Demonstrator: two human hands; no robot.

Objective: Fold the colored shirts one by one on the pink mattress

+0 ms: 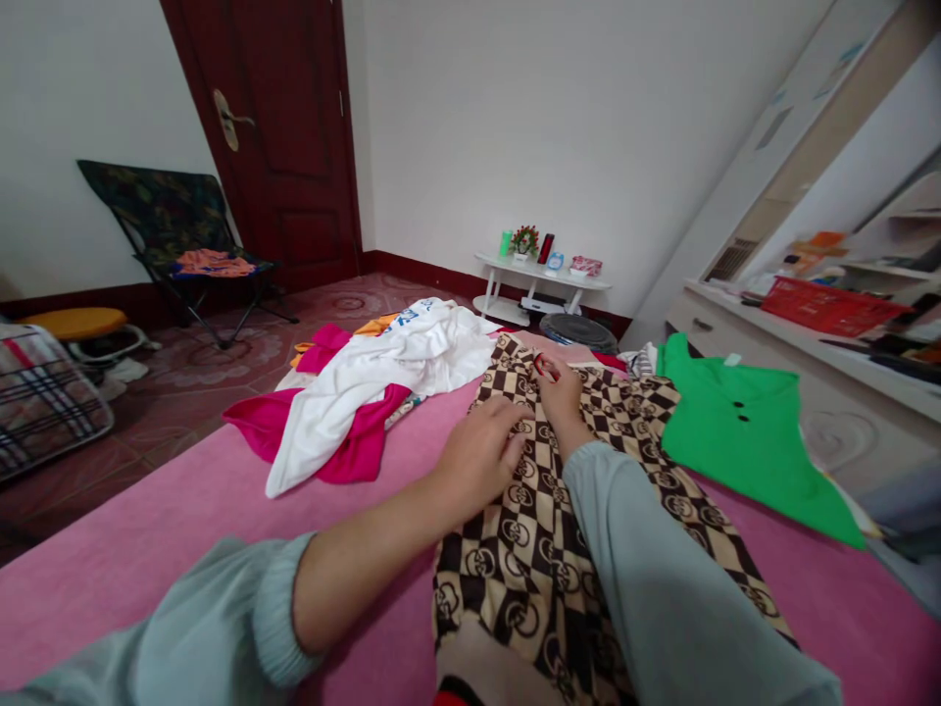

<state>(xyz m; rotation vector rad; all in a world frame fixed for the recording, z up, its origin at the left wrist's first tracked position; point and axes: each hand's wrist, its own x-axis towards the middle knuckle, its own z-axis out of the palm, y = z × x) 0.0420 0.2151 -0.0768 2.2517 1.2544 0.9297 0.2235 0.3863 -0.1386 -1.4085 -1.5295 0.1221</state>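
A brown and beige checked garment [515,534] with round printed motifs lies spread on the pink bed cover in front of me; I cannot tell whether it is trousers or another piece. My left hand [481,451] rests on its left part, fingers loosely bent and apart. Farther up, near the garment's far edge, my right hand [560,387] is closed on the cloth. A small red patch shows at the right fingertips, too small to name. My right sleeve covers part of the garment.
Left of it lie a white shirt [412,358] and a magenta garment [360,446]. A green top [735,422] lies to the right. Beyond are a white low table [544,271], a folding chair [158,211], and a dresser with a red basket [830,307]. The pink bed cover [183,500] lies beneath.
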